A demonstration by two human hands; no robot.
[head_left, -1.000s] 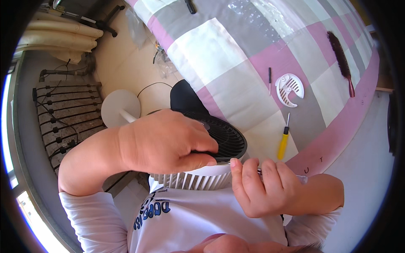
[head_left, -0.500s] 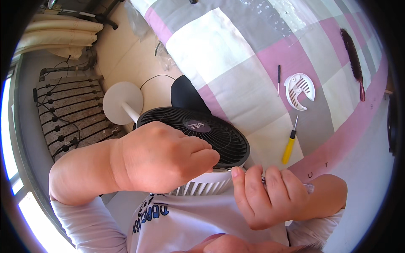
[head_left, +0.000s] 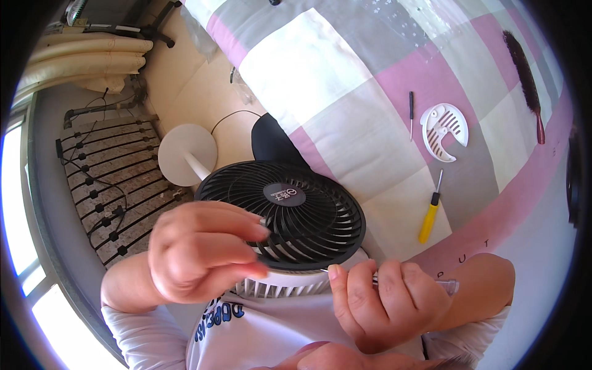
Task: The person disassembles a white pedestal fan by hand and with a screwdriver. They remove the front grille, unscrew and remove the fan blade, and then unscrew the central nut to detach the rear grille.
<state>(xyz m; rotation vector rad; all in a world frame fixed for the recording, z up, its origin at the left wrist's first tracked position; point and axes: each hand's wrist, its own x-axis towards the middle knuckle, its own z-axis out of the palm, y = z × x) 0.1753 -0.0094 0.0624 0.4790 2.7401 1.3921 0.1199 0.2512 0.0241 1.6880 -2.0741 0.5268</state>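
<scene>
A fan rests against my lap, with a black round grille (head_left: 320, 213), a white slotted housing (head_left: 287, 285) and a white stem leading to a round white base (head_left: 187, 154). My right hand (head_left: 385, 302) is closed around a screwdriver with a clear handle (head_left: 450, 286). The thin metal shaft points left to the near rim of the grille. My left hand (head_left: 209, 250) hovers over the left near side of the grille, thumb and fingers apart, a little blurred. Nothing shows between those fingers.
On the checked bedspread (head_left: 308, 68) to the right lie a small black screwdriver (head_left: 411, 114), a white curved slotted cover (head_left: 439, 132), a yellow-handled screwdriver (head_left: 430, 219) and a dark bristle brush (head_left: 524, 77). A slatted rack with cords (head_left: 117, 185) stands at the left.
My left hand has moved left from the grille's near rim, and its fingers have parted. The grille is more exposed. My right hand keeps the screwdriver at the rim, slightly lower left.
</scene>
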